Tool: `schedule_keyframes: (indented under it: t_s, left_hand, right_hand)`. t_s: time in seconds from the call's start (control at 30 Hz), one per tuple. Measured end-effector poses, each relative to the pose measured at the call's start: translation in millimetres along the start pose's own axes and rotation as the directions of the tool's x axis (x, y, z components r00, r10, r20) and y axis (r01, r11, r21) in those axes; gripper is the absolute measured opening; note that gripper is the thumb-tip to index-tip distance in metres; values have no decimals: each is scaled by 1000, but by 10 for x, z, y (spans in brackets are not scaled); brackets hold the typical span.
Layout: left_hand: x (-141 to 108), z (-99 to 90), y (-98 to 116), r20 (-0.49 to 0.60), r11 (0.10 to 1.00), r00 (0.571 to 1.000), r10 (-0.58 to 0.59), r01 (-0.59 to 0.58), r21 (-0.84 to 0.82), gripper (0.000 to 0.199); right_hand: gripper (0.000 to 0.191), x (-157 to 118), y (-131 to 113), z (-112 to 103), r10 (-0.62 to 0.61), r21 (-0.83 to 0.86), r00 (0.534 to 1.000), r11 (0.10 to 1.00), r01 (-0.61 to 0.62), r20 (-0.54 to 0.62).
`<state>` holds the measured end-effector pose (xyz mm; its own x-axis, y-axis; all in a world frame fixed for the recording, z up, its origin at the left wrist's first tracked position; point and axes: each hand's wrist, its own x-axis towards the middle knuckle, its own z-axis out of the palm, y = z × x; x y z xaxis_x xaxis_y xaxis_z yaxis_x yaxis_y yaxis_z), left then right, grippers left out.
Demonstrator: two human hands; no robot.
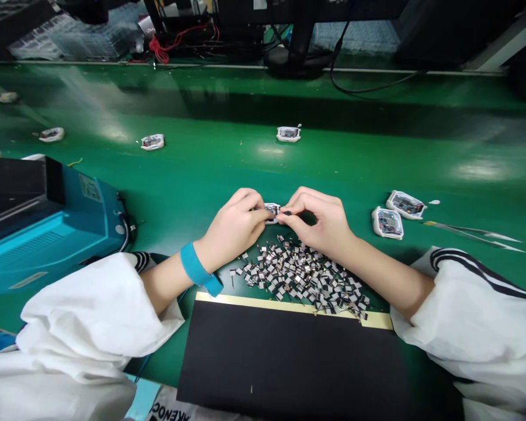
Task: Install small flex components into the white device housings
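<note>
A green workbench (263, 169) is stretching across the whole scene, with a teal machine (48, 222) sitting at the near left and a black mat (284, 356) with a pale yellow edge lying at the near centre. White sleeves (473, 316) are bunching around both forearms, and a blue wrist strap (196, 268) is circling the left wrist. Three white-cased circuit boards (152, 142) are lying well apart on the far side of the bench, while two more (387, 223) are sitting at the right, just beside a pair of tweezers (473, 235). A heap of small metal pieces (298, 275) is spreading just beyond the mat. Above it, the left hand (234, 225) and right hand (319, 219) are nearly meeting, their fingers curled in tightly. The left fingertips (259, 214) are pinching a small white-cased board (272, 212), while the right fingertips (286, 214) are holding a tiny dark piece against it, too small to identify.
</note>
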<state>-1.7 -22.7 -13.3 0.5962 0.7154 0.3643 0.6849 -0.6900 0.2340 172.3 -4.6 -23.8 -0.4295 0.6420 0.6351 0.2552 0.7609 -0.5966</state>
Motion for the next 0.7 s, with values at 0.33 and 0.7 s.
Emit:
schedule_keyframes:
  t_s: [0.33, 0.7]
  left_hand:
    - [-4, 9, 20, 33, 991, 995, -98, 101, -86, 18]
    - [-12, 7, 9, 14, 985, 993, -115, 116, -131, 16]
  right_hand:
    - [29, 50, 21, 33, 104, 71, 995, 992, -104, 8]
    - [29, 68, 94, 56, 226, 238, 973, 944, -230, 43]
